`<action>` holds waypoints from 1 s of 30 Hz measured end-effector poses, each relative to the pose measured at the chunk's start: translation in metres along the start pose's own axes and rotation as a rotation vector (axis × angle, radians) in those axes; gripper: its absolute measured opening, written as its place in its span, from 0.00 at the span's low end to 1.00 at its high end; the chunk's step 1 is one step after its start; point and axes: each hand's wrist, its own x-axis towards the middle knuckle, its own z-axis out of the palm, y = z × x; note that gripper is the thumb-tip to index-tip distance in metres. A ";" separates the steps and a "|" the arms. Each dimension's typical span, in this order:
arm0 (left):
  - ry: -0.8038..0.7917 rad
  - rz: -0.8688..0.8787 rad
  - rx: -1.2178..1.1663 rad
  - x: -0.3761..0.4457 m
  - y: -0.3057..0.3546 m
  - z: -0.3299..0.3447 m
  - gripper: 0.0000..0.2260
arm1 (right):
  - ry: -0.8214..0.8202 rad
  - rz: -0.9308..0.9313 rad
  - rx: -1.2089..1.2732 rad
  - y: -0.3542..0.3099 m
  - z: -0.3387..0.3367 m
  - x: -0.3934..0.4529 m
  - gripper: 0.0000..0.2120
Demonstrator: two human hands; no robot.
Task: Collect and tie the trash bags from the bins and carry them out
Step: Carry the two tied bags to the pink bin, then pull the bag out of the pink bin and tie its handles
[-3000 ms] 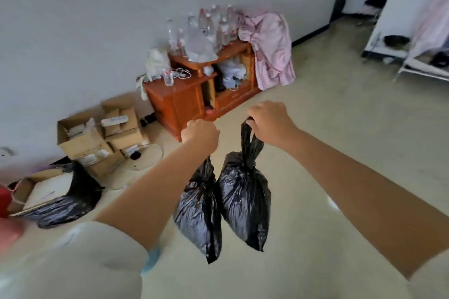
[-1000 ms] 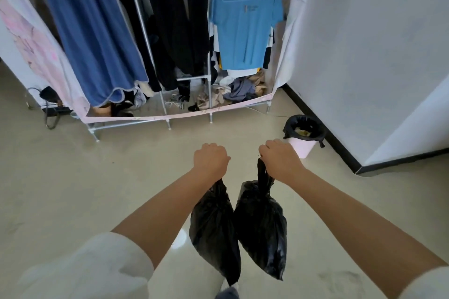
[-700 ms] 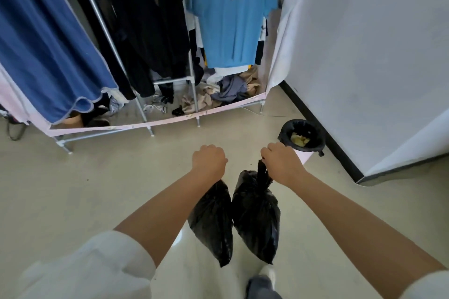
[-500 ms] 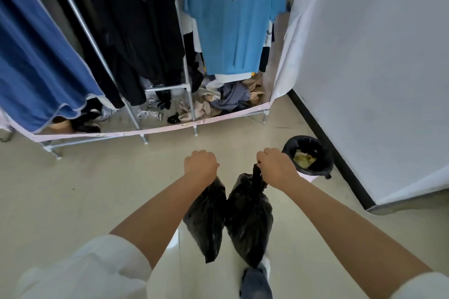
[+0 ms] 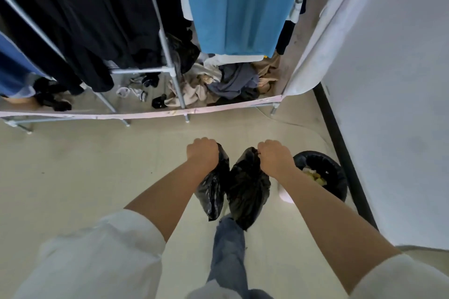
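Black plastic everywhere: I have two tied trash bags in the air, left hand point(image 5: 202, 151) fisted around the neck of the left bag point(image 5: 215, 192), right hand point(image 5: 274, 156) fisted around the gathered top of the right bag point(image 5: 247, 189). Both bags hang long axis vertical, touching each other, just left of the bin point(image 5: 336, 172). That bin is my landmark: small, lined with a black liner point(image 5: 306, 156) folded over its rim, sitting on the floor against the dark baseboard point(image 5: 340, 143). Inside it I see yellowish and pale scraps point(image 5: 313, 175), so it is not collected yet. It lies just right of and below the right hand, so that hand is nearer; the left is further off, beyond both bags. My guess: the next grab needs a free hand, meaning both bags go into one fist or onto the floor first. Beyond the bin, up and left, stands a clothes rack point(image 5: 167, 56) with a blue shirt point(image 5: 235, 5) and crumpled clothes point(image 5: 228, 82) piled on its base. My leg in jeans point(image 5: 228, 247) is under the bags.
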 end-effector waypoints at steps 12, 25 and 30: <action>-0.117 0.073 0.034 0.243 0.055 0.068 0.13 | -0.212 0.187 0.077 0.079 0.105 0.207 0.18; -0.134 0.052 0.054 0.334 0.082 0.194 0.15 | -0.205 0.152 0.104 0.122 0.232 0.285 0.17; -0.027 0.085 0.085 0.313 0.102 0.176 0.14 | -0.124 0.136 0.102 0.142 0.211 0.265 0.18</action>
